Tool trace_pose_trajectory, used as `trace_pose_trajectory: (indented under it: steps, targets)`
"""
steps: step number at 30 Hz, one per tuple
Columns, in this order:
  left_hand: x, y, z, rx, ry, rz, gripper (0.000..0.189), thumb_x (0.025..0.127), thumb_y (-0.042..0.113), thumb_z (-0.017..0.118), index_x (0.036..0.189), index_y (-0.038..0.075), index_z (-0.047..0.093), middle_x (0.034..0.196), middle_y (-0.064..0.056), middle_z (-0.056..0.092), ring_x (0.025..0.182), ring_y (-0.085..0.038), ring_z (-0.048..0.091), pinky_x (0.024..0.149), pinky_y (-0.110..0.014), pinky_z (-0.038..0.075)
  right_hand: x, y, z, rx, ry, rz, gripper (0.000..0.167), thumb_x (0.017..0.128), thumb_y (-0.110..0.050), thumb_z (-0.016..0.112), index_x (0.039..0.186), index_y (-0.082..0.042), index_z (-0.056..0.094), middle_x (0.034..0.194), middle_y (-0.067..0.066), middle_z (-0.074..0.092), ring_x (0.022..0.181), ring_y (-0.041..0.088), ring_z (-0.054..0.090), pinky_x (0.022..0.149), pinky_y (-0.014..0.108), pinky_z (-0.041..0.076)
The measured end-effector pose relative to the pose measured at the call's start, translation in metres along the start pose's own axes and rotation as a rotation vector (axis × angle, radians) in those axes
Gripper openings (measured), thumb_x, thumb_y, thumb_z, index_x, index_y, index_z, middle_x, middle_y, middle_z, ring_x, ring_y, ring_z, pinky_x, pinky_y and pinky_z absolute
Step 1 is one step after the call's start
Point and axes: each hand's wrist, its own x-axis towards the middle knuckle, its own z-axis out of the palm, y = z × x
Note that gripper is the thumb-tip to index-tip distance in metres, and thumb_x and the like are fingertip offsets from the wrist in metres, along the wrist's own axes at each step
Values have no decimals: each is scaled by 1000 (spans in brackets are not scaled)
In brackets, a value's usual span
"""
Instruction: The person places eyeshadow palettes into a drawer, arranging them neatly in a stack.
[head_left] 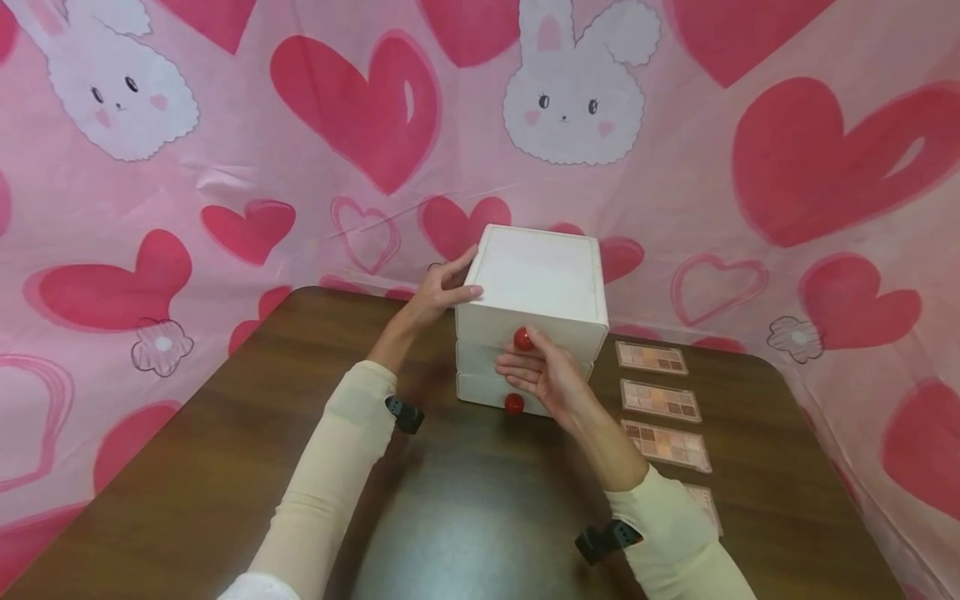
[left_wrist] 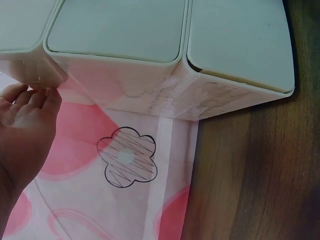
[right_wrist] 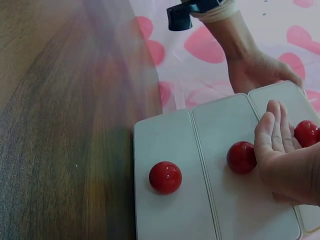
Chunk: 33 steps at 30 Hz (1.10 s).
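A white box of three stacked drawers (head_left: 540, 271) stands on the table, with round red knobs on its fronts. My left hand (head_left: 438, 292) rests on its upper left edge, thumb on the top and fingers along the side. In the left wrist view those fingertips touch the side wall. My right hand (head_left: 551, 375) is at the front, its thumb and index finger pinching the top red knob (head_left: 522, 337). Its other fingers stretch out below, over the middle knob (right_wrist: 241, 157), which the head view hides. The bottom knob (head_left: 513, 403) is untouched.
Several eyeshadow palettes (head_left: 660, 401) lie in a column on the brown wooden table (head_left: 247, 433), right of the box; my right forearm partly covers the nearest. A pink cloth (head_left: 465, 167) with hearts and rabbits hangs behind and around the table.
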Motion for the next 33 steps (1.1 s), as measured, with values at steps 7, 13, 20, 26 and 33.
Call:
trace_pose_trajectory:
  steps: [7,13,20,26,33]
  targets:
    - [0,-3,2,-16,-1,13,85,88,18,62,158,-6,19,168,-22,18,156,-38,24,128,-52,22,-4,1,3,33,21,-14,43,109,-37,39,104,-5,67,81,-5,79,82,8,76,80,21,62]
    - [-1,-3,2,-23,8,9,86,87,18,61,158,-6,19,168,-23,18,156,-39,25,127,-53,23,-9,3,5,38,24,-13,42,108,-39,42,98,-9,69,82,-5,79,83,9,76,82,22,62]
    - [-1,-3,2,-24,16,7,82,87,12,56,158,-6,18,168,-22,18,156,-38,25,128,-51,21,-15,6,9,44,24,-17,41,108,-39,42,96,-11,69,81,-5,79,83,9,77,84,25,63]
    - [-1,-3,3,-37,13,14,82,88,11,55,158,-7,17,169,-22,16,157,-37,21,129,-50,20,-23,9,12,43,38,-8,40,108,-37,42,97,-10,69,81,-5,79,82,9,77,83,24,63]
    - [-2,-4,3,-29,11,17,82,88,10,55,158,-7,17,169,-22,15,158,-36,20,129,-50,19,-30,14,15,42,37,-9,39,108,-37,41,99,-9,68,80,-5,78,82,9,76,82,24,63]
